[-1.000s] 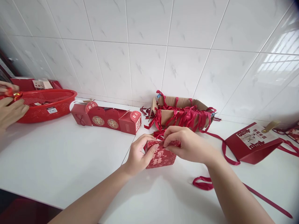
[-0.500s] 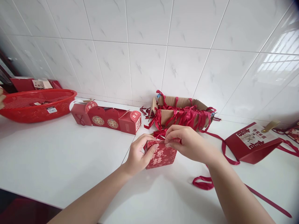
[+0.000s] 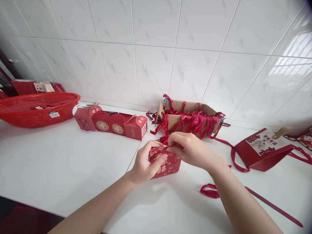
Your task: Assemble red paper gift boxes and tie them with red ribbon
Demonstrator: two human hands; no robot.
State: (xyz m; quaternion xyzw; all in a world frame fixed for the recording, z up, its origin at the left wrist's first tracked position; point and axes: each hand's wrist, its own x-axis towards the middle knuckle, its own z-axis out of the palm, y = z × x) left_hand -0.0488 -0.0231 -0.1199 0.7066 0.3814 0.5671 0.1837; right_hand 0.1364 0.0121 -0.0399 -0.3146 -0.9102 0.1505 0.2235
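A small red gift box (image 3: 170, 165) with pale characters and a floral pattern is between my hands above the white table. My left hand (image 3: 147, 161) grips its left side, the thumb across the printed front and the fingers behind. At the top edge, my right hand (image 3: 186, 148) is closed, thumb and forefinger pinching near the rim; exactly what lies between those fingertips is hidden. Just behind stands a cardboard box (image 3: 175, 120) draped with many red ribbons (image 3: 198, 122). A loose ribbon loop (image 3: 210, 191) lies by my right forearm.
Several red gift boxes (image 3: 110, 125) stand in a row at the left of the cardboard box. A red plastic basket (image 3: 40, 110) is farther left. On the right sit a red photo-printed bag (image 3: 262, 152) and trailing ribbon. A tiled wall (image 3: 153, 71) closes off the back.
My right hand has slid slightly left along the box's top edge. My left thumb lies farther over the front, and the box has shifted a little left. A hand at the far left has gone.
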